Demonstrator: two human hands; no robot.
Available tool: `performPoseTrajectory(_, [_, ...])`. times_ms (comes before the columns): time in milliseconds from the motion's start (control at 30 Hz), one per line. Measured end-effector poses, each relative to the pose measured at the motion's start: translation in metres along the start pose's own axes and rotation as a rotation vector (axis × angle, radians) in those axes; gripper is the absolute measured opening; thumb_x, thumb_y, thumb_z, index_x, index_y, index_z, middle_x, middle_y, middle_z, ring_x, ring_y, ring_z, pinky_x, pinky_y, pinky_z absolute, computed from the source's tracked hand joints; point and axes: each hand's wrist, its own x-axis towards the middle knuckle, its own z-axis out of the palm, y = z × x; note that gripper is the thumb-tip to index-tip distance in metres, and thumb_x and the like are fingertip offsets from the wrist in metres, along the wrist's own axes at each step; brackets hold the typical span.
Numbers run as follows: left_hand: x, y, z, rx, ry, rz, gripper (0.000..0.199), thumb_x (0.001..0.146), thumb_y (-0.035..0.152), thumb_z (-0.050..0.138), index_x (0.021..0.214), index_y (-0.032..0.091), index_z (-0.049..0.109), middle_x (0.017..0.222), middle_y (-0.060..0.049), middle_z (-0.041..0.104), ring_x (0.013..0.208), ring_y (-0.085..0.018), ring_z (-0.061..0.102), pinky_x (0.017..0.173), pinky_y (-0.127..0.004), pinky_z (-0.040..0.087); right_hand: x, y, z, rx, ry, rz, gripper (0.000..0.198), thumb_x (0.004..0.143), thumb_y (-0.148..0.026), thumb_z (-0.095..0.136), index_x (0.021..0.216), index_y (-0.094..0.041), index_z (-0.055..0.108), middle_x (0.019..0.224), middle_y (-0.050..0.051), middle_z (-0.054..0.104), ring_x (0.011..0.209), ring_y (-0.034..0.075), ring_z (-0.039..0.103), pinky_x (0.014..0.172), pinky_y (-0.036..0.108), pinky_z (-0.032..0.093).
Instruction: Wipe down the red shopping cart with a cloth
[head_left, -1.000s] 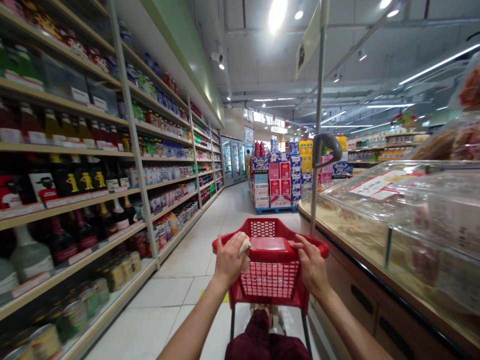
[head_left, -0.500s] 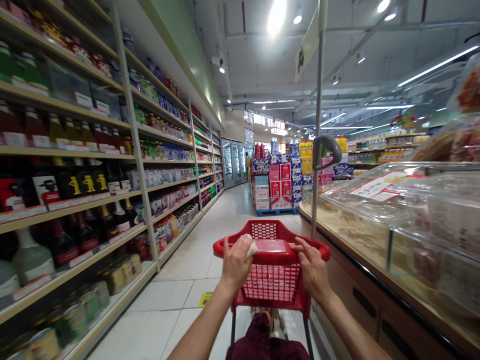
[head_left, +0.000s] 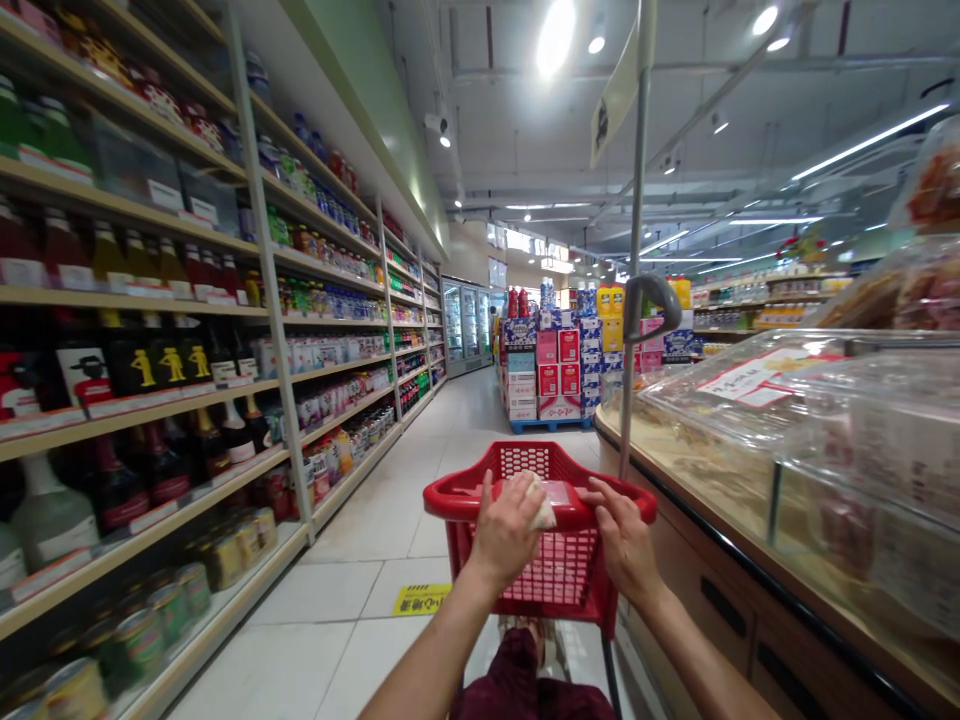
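Note:
A red shopping cart (head_left: 525, 580) with a perforated basket stands right in front of me. My left hand (head_left: 506, 530) presses a crumpled white tissue (head_left: 541, 505) onto the middle of the cart's handle, over the pale panel there. Its fingers are bent around the tissue, which partly shows on their right side. On the handle's right part rests my right hand (head_left: 624, 535), its fingers spread and lying over the red bar with nothing held.
Shelves of bottles and cans (head_left: 165, 400) run along the left. A counter (head_left: 705, 560) with clear plastic covers borders the right, beside a grey pole (head_left: 634, 220). Stacked drink boxes (head_left: 559, 370) stand ahead on a blue pallet. A yellow sticker (head_left: 420, 599) marks the floor.
My left hand has slid right along the handle with the tissue, from its left part to the middle. The right hand stays about where it was.

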Motion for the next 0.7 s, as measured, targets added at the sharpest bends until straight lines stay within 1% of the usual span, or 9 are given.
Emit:
performPoseTrajectory(67, [-0.001, -0.002, -0.001, -0.01, -0.013, -0.018, 0.032, 0.078, 0.025, 0.045, 0.109, 0.025, 0.051, 0.122, -0.006, 0.053, 0.112, -0.02, 0.048, 0.104, -0.052, 0.009, 0.0, 0.001, -0.001, 0.001, -0.003, -0.002, 0.036, 0.084, -0.033, 0.034, 0.114, -0.022, 0.049, 0.096, 0.003, 0.065, 0.095, 0.021, 0.049, 0.087, 0.041, 0.037])
performPoseTrajectory(200, [-0.009, -0.024, -0.013, 0.039, -0.007, -0.228, 0.032, 0.081, 0.023, 0.039, 0.111, 0.024, 0.048, 0.115, -0.007, 0.058, 0.109, -0.021, 0.05, 0.101, -0.056, 0.013, 0.0, 0.001, 0.0, -0.002, 0.027, -0.005, 0.034, 0.084, -0.033, 0.034, 0.11, -0.022, 0.052, 0.094, 0.003, 0.065, 0.093, 0.021, 0.05, 0.086, 0.042, 0.037])
performPoseTrajectory(233, [-0.009, -0.024, -0.014, 0.032, -0.013, -0.243, 0.032, 0.081, 0.022, 0.039, 0.111, 0.023, 0.048, 0.115, -0.007, 0.058, 0.109, -0.021, 0.05, 0.101, -0.056, 0.013, 0.0, 0.0, 0.001, -0.003, 0.035, -0.008, 0.033, 0.084, -0.033, 0.034, 0.11, -0.021, 0.052, 0.093, 0.003, 0.065, 0.092, 0.021, 0.051, 0.086, 0.042, 0.037])
performPoseTrajectory(367, [0.006, -0.006, -0.01, -0.072, -0.083, -0.126, 0.032, 0.079, 0.021, 0.042, 0.11, 0.024, 0.049, 0.119, -0.006, 0.055, 0.11, -0.019, 0.048, 0.103, -0.052, 0.011, 0.0, -0.001, 0.003, -0.005, 0.032, -0.019, 0.033, 0.084, -0.033, 0.036, 0.11, -0.021, 0.052, 0.093, 0.003, 0.065, 0.092, 0.021, 0.052, 0.085, 0.041, 0.038])
performPoseTrajectory(400, [0.01, -0.005, -0.009, -0.084, -0.098, -0.139, 0.031, 0.079, 0.022, 0.042, 0.109, 0.025, 0.05, 0.118, -0.005, 0.056, 0.109, -0.019, 0.049, 0.103, -0.052, 0.01, 0.0, -0.001, 0.003, -0.004, 0.028, -0.022, 0.033, 0.084, -0.033, 0.036, 0.11, -0.021, 0.052, 0.093, 0.003, 0.065, 0.092, 0.021, 0.052, 0.085, 0.041, 0.038])
performPoseTrajectory(467, [0.013, -0.012, -0.012, -0.082, -0.133, -0.243, 0.027, 0.08, 0.024, 0.041, 0.105, 0.027, 0.051, 0.113, -0.003, 0.059, 0.103, -0.018, 0.053, 0.102, -0.055, 0.012, 0.0, -0.001, 0.004, -0.008, 0.022, -0.036, 0.032, 0.083, -0.033, 0.036, 0.11, -0.021, 0.051, 0.093, 0.003, 0.065, 0.091, 0.021, 0.053, 0.084, 0.041, 0.039])
performPoseTrajectory(533, [0.01, -0.027, -0.017, -0.066, -0.171, -0.341, 0.022, 0.08, 0.024, 0.039, 0.098, 0.028, 0.052, 0.106, 0.0, 0.063, 0.097, -0.018, 0.056, 0.1, -0.055, 0.016, 0.0, 0.0, 0.005, -0.019, 0.016, -0.059, 0.032, 0.083, -0.032, 0.037, 0.11, -0.021, 0.051, 0.092, 0.003, 0.066, 0.089, 0.021, 0.053, 0.083, 0.041, 0.038])
performPoseTrajectory(633, [0.002, -0.042, -0.023, -0.047, -0.201, -0.344, 0.019, 0.08, 0.025, 0.04, 0.094, 0.028, 0.052, 0.1, 0.002, 0.064, 0.093, -0.017, 0.057, 0.098, -0.052, 0.022, 0.002, 0.007, 0.007, -0.048, 0.006, -0.104, 0.032, 0.082, -0.032, 0.038, 0.109, -0.021, 0.051, 0.093, 0.003, 0.065, 0.087, 0.02, 0.054, 0.084, 0.041, 0.036])
performPoseTrajectory(700, [-0.002, -0.038, -0.022, -0.037, -0.167, -0.331, 0.02, 0.08, 0.026, 0.04, 0.097, 0.027, 0.052, 0.098, 0.0, 0.064, 0.092, -0.017, 0.056, 0.097, -0.051, 0.022, 0.007, 0.017, 0.006, -0.073, -0.007, -0.113, 0.031, 0.082, -0.032, 0.038, 0.108, -0.021, 0.051, 0.093, 0.003, 0.065, 0.086, 0.02, 0.054, 0.084, 0.041, 0.035])
